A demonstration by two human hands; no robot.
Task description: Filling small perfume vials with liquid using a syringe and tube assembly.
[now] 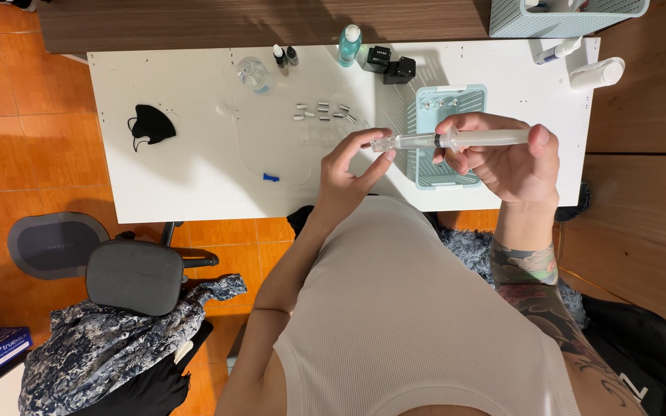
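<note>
From the head camera we look straight down on a white table (194, 177) and our own two hands. Our right hand (514, 158) wraps a clear syringe (456, 139), thumb at the plunger end, holding it level above the table's near edge. Our left hand (348, 173) pinches the syringe's tip between narrow fingertips; what sits on that tip is too small for us to make out.

Below the syringe lies a pale blue basket (447, 104); our right hand covers its near part, and its contents blur. A second basket (564, 19) is cut off at the top edge. A row of small vials (324, 112) lies mid-table, too small to tell apart. Thin clear tubing (244, 158) loops almost invisibly to a blue cap (270, 177).

Along the far edge stand a clear jar (254, 75), two droppers (284, 55), a teal bottle (348, 44) and black boxes (391, 64). A black mask (150, 125) lies well apart on the left. Between mask and vials the tabletop is bare. A chair (134, 276) stands just off the near-left edge, on orange tile.
</note>
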